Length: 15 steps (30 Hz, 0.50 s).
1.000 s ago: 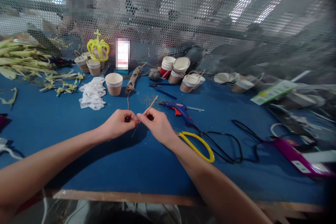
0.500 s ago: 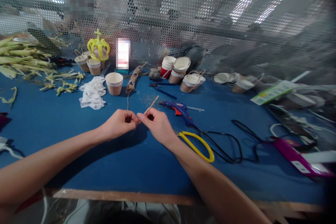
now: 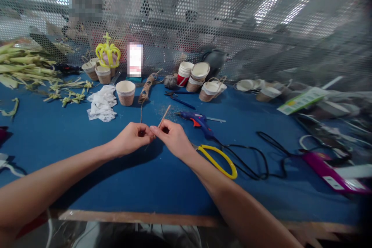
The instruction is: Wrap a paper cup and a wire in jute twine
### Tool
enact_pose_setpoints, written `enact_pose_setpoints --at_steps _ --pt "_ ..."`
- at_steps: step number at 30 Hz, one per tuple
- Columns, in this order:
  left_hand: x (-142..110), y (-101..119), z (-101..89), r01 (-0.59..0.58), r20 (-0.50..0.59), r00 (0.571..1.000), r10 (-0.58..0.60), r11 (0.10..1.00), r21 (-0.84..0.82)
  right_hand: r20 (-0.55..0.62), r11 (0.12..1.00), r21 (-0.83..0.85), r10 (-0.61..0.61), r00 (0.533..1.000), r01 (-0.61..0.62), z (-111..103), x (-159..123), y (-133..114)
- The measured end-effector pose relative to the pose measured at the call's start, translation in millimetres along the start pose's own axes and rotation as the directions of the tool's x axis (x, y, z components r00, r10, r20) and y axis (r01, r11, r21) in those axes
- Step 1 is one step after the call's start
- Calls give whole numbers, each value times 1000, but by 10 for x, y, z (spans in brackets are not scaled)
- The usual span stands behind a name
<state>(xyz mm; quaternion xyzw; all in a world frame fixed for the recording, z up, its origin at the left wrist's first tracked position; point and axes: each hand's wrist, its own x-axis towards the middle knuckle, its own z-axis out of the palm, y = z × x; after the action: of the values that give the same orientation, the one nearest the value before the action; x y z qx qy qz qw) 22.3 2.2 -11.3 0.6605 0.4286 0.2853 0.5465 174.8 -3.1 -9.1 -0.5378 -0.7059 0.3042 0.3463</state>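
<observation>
My left hand [image 3: 136, 136] and my right hand [image 3: 171, 135] meet fingertip to fingertip above the blue table [image 3: 116, 186]. Both pinch twine [image 3: 165, 113], whose short end sticks up past my right fingers. From my left fingers a thin strand runs back to a bundle of twine [image 3: 147, 88] behind. Just left of that bundle stands a wrapped paper cup [image 3: 126, 93] with a white rim. Right of my right hand lies a blue glue gun [image 3: 200, 121]. Yellow-handled scissors [image 3: 223, 159] rest beside my right forearm, their blades mostly hidden by it.
Crumpled white cloth [image 3: 102, 102], corn husks [image 3: 26, 64] and a yellow crown-shaped piece [image 3: 108, 52] are at the left. Pliers [image 3: 183, 100] lie before stacked cups [image 3: 185, 73]. A purple power strip [image 3: 328, 174] with black cord sits right. Perforated metal sheet [image 3: 174, 15] closes the back.
The twine's upright end has tilted a little left and stands steeper in my right fingers. Both hands stay together in nearly the same place.
</observation>
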Motion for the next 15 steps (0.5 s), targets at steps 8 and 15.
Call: enact_pose_setpoints --at_steps 8,15 --pt "18 1 -14 85 44 996 -81 991 -98 157 934 354 -14 987 -44 -11 31 35" --pt "41 16 -127 17 160 987 -3 996 -87 172 864 471 106 979 -176 -16 24 26"
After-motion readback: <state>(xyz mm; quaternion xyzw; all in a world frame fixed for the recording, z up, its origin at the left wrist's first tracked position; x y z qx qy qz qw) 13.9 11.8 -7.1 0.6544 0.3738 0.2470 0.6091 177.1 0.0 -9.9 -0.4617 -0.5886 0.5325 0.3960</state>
